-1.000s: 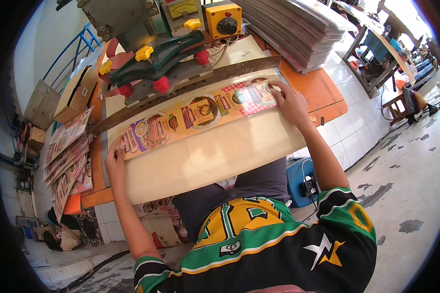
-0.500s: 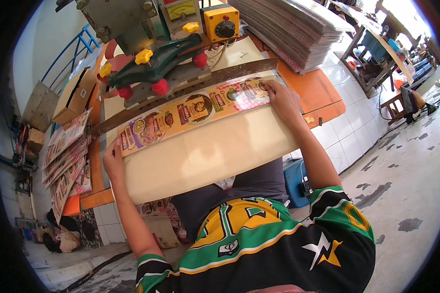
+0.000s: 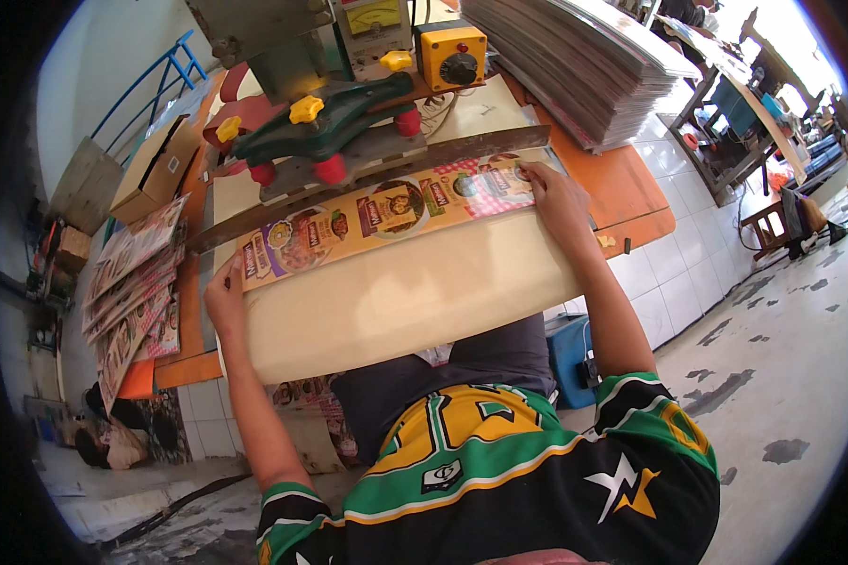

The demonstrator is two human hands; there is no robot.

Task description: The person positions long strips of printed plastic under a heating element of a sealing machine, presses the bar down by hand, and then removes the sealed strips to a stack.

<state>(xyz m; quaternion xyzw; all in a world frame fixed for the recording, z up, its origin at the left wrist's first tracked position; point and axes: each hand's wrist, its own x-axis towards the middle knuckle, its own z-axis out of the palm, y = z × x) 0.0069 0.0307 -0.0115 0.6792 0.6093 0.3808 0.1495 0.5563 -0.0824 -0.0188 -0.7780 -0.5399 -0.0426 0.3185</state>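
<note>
A long printed sheet, orange and yellow with pictures of food, lies crosswise in front of me along a dark metal bar. My left hand pinches its left end, and my right hand has closed on the right end, thumb on top. Under it, a smooth cream-coloured sheet bends down over the near table edge towards my lap. Just beyond the bar stands a machine with a dark green clamp arm, yellow knobs and red feet.
Left of the table sits a loose pile of printed sheets, with an open cardboard box behind. A tall stack of sheets rises at the back right, beside a yellow control box. The orange tabletop ends at the right.
The view has shifted slightly, so the table and machine appear farther right. Both hands keep their hold on the printed sheet's ends, with hardly any movement against the bar.
</note>
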